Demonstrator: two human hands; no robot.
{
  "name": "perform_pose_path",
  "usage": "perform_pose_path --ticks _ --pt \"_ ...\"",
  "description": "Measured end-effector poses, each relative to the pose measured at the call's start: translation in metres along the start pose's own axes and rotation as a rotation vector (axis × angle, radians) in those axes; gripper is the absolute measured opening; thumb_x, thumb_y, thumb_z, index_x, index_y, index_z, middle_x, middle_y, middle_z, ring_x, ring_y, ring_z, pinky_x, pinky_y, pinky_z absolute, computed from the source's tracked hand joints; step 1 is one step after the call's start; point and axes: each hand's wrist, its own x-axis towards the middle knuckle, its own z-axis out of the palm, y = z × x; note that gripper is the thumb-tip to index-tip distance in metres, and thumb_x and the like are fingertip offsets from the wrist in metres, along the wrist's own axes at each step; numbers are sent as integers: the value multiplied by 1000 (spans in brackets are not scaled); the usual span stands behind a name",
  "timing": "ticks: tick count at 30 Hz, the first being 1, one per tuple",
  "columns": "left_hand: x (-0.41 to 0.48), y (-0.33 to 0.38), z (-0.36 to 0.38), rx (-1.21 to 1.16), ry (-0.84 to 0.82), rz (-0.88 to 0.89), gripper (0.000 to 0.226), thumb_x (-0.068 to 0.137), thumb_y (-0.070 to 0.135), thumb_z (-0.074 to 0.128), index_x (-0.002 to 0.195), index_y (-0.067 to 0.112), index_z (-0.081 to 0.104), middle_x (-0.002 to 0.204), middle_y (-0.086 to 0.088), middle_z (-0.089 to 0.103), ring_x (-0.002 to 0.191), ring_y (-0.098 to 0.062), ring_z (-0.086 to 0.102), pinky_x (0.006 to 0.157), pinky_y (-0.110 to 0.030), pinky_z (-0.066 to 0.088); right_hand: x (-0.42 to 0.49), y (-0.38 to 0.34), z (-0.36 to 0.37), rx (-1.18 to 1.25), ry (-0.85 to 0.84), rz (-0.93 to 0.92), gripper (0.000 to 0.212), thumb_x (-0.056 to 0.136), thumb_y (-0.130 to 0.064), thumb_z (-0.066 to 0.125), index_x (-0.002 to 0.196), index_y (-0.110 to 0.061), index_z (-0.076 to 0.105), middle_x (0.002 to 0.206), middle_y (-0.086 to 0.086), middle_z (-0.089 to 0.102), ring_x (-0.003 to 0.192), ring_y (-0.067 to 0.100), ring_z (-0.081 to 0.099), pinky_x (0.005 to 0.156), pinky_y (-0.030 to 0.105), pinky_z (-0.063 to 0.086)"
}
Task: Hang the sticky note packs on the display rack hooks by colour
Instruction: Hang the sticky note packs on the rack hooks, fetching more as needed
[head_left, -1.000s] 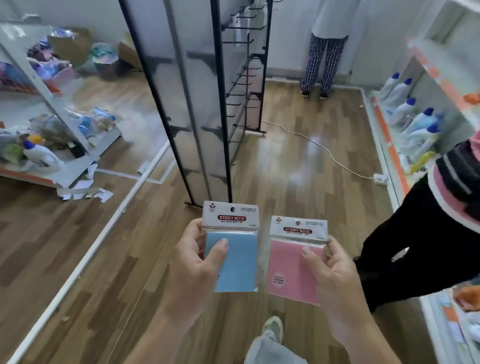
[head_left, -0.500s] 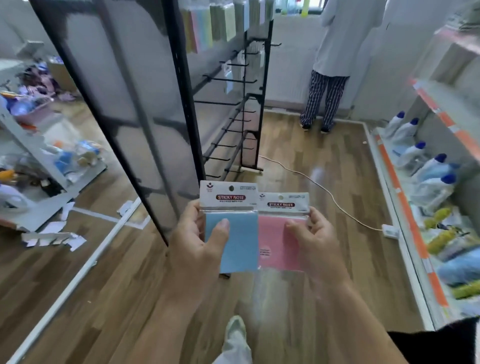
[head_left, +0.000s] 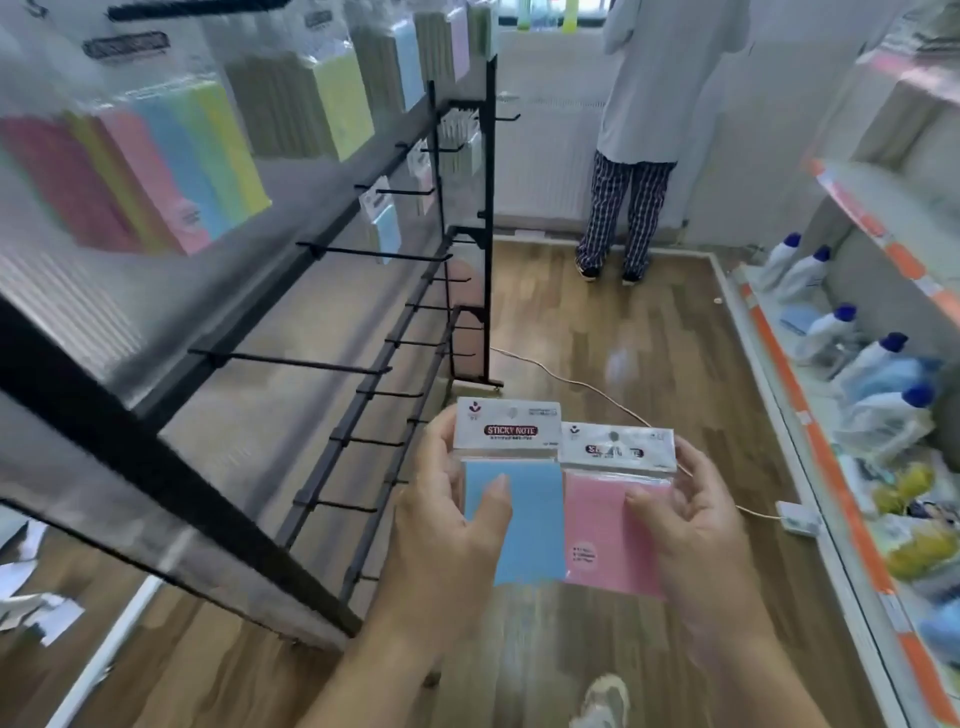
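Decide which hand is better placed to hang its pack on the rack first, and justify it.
Probably the left hand: its blue pack is nearer the display rack hooks, which stand to the left. The right hand with the pink pack is farther away.

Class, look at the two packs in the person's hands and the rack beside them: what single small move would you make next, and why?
Probably lift the blue pack in the left hand toward the hook where a blue pack already hangs. Both hands are full, the right hand holding the pink pack, and neither pack is hung on the display rack yet.
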Motion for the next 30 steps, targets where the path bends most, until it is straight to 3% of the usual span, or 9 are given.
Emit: perform_pose_path --ticks 3,6,9,12,15,22,25,27,30 --pt "57 -5 25 15 57 -43 71 82 32 55 119 80 19 108 23 66 92 -10 70 70 -37 61 63 -1 -2 10 -46 37 60 95 -1 51 134 -44 37 96 -5 75 71 10 71 58 30 53" --pt "116 -6 51 105 113 -19 57 81 29 52 124 63 39 109 36 61 96 -2 66 74 -34 60 135 -9 -10 10 -102 29 58 94 3 51 135 -37 44 99 1 73 74 12 72 54 23 53" --pt "174 -3 75 126 242 -35 34 79 30 54 110 43 63 105 24 68 95 -3 66 76 -35 58 208 -29 -19 -48 -186 0 42 91 8 51 113 -27 61 87 -4 75 67 7 68 51 20 51" --pt "224 2 91 110 354 -47 23 81 34 58 101 39 67 97 22 71 88 -4 69 68 -33 57 276 -48 -20 -129 -270 -46 34 88 8 53 99 -20 68 90 0 75 67 7 66 56 21 53" --pt "265 2 97 133 450 -68 19 82 36 60 98 36 70 96 21 72 89 -5 69 71 -38 58 330 -58 -11 -161 -337 -74 32 88 7 54 98 -20 69 88 -4 75 66 4 65 55 18 51" --pt "356 -25 91 225 680 -118 29 87 25 62 114 34 68 106 16 71 94 -2 66 77 -26 55 433 -68 43 -145 -535 -36 45 89 11 51 105 -28 67 85 -14 75 65 5 66 53 19 53" --pt "391 -35 75 201 753 -149 31 91 15 64 115 34 68 94 21 72 74 -4 66 59 -27 55 472 -74 81 -172 -613 -36 45 89 9 52 109 -30 66 93 -8 76 70 10 69 57 29 58" --pt "410 -39 66 207 783 -158 33 91 12 63 117 32 68 92 15 73 64 -3 61 50 -18 46 494 -78 106 -202 -669 -67 46 89 9 53 111 -30 67 98 -5 74 72 11 68 63 33 59" --pt "428 -40 60 197 844 -163 32 92 10 62 118 26 69 89 14 71 56 5 57 42 -7 33 522 -84 141 -227 -780 -120 49 87 10 54 102 -35 67 93 -12 74 71 2 66 60 21 53"
